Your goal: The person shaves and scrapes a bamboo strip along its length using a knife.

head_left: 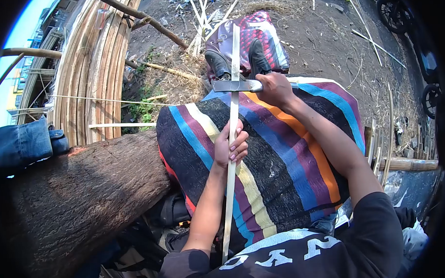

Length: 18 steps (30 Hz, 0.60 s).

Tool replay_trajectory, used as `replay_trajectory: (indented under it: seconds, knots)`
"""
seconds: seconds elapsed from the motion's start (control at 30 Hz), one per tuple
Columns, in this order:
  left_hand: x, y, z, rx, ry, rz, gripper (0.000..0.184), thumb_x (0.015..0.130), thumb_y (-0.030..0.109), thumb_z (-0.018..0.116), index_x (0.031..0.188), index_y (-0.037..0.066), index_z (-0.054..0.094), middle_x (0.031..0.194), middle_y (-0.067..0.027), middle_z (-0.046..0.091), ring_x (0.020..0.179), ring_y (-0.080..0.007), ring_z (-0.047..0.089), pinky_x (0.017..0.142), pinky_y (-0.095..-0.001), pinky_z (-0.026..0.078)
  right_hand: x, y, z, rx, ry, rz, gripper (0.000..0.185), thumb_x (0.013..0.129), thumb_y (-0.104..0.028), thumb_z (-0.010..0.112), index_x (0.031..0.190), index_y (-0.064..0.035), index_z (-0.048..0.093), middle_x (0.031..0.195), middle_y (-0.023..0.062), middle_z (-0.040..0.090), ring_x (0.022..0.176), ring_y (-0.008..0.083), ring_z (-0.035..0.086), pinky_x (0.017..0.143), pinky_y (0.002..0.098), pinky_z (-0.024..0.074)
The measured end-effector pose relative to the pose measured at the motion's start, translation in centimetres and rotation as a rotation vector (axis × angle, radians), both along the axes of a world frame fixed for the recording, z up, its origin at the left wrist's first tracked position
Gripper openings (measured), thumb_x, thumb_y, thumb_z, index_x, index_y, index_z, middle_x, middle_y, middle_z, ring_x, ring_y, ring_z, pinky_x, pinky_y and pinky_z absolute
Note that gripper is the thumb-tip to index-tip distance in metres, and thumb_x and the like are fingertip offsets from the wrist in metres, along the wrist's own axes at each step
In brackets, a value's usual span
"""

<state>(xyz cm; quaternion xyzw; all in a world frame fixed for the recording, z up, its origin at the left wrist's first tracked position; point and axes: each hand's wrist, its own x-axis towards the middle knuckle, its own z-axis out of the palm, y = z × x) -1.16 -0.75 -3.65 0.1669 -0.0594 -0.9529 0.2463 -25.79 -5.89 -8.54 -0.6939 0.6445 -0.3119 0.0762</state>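
A long pale bamboo strip [236,55] runs from my lap up past my knees, nearly in line with my body. My left hand [231,144] is closed around its middle, fingers wrapped over it. My right hand [274,90] grips the handle of a knife [225,86] with a broad grey blade. The blade lies crosswise over the strip, above my left hand, and appears to touch it. A striped cloth [282,151] covers my legs beneath both hands. Beyond it, my dark shoes [259,57] rest on a printed sack [273,36].
To the left lies a thick log [87,202] with a folded denim garment [22,146] on it. A large bundle of bamboo strips [92,60] stands behind. Loose strips [368,41] are scattered on the dirt ground. Motorbike wheels [393,14] show at far right.
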Motion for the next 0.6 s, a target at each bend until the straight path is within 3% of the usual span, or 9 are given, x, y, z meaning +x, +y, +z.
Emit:
replay_trajectory:
  seconds: [0.07,0.13,0.23,0.3,0.43,0.5,0.6]
  knots:
    - [-0.6,0.1,0.4,-0.048,-0.099,-0.032,0.039,0.112,0.042,0.023,0.097,0.012,0.042,0.052,0.0026,0.033,0.03,-0.0062,0.029,0.028,-0.0178,0.027,-1.0,0.3,0.5,-0.011,-0.039,-0.05,0.014,0.073,-0.016,0.071,0.077,-0.0057,0.063,0.066,0.0188,0.065,0.063,0.0395,0.067,0.056,0.0504,0.0519]
    - [-0.7,0.2,0.4,-0.059,-0.114,-0.039,0.039,0.112,0.042,0.023,0.097,0.012,0.042,0.052,0.0025,0.033,0.03,-0.0063,0.029,0.028,-0.0179,0.027,-1.5,0.3,0.5,-0.027,-0.021,-0.04,0.014,0.074,-0.017,0.071,0.076,-0.0058,0.063,0.066,0.0189,0.066,0.063,0.0394,0.068,0.057,0.0503,0.0522]
    - [-0.7,0.3,0.2,-0.07,-0.124,-0.049,0.038,0.112,0.042,0.023,0.097,0.013,0.042,0.052,0.0024,0.033,0.03,-0.0065,0.029,0.028,-0.0181,0.027,-1.2,0.8,0.9,0.021,0.094,0.22,0.013,0.073,-0.014,0.072,0.077,-0.0064,0.062,0.069,0.0167,0.066,0.066,0.0378,0.067,0.061,0.0479,0.0538]
    - [-0.5,0.4,-0.1,-0.067,-0.122,-0.056,0.038,0.112,0.042,0.023,0.096,0.013,0.042,0.052,0.0024,0.033,0.03,-0.0067,0.029,0.028,-0.0182,0.027,-0.9,0.7,1.5,0.066,0.216,0.219,0.016,0.073,-0.016,0.072,0.078,-0.0058,0.061,0.072,0.0179,0.067,0.071,0.0379,0.068,0.065,0.049,0.0543]
    - [0.0,0.6,-0.8,-0.008,-0.045,-0.04,0.036,0.112,0.039,0.022,0.096,0.012,0.04,0.052,0.0,0.035,0.03,-0.0101,0.034,0.027,-0.0215,0.032,-4.1,-2.3,0.6,0.21,0.001,-0.31,0.025,0.087,-0.03,0.068,0.09,-0.0054,0.07,0.082,0.0226,0.071,0.077,0.0397,0.071,0.071,0.0511,0.0562]
    - [0.0,0.6,-0.7,0.011,-0.03,-0.029,0.037,0.112,0.04,0.023,0.096,0.012,0.04,0.052,-0.0004,0.035,0.029,-0.0105,0.034,0.027,-0.022,0.032,-4.6,-1.6,1.5,0.231,0.073,-0.262,0.021,0.084,-0.028,0.068,0.087,-0.0064,0.069,0.078,0.0211,0.07,0.075,0.04,0.07,0.07,0.051,0.0555]
    - [-0.3,0.4,-0.7,0.044,0.024,-0.027,0.034,0.111,0.036,0.024,0.096,0.011,0.04,0.053,-0.0013,0.035,0.03,-0.0115,0.036,0.027,-0.0228,0.033,-2.5,0.7,1.6,0.109,0.11,0.118,0.014,0.077,-0.021,0.067,0.081,-0.0075,0.067,0.07,0.0179,0.066,0.071,0.0395,0.069,0.064,0.0516,0.0532]
